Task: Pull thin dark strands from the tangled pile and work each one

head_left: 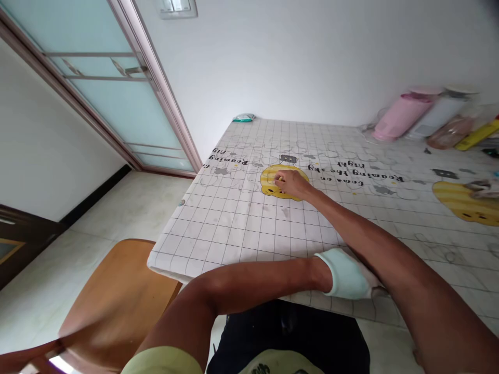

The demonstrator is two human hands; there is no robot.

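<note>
My right hand (pixel 291 184) is bare and reaches across the table, low over a yellow cartoon print (pixel 268 182) on the checked cloth. Its fingers are pinched together around something small and yellowish that I cannot make out. My left hand (pixel 351 275) wears a pale glove with a mint cuff and rests near the table's front edge, below my right forearm. Most of its fingers are hidden beside that forearm, with a dark tip showing. The white tablecloth (pixel 218 236) has black grid lines and printed lettering.
At the back right stand a pink container (pixel 405 117), a whitish one (pixel 440 117) and a yellow box (pixel 477 136). A small green-and-white packet (pixel 244 118) lies at the far left corner. A blurred pale item (pixel 483 188) is at the right. A wooden chair (pixel 117 301) stands left.
</note>
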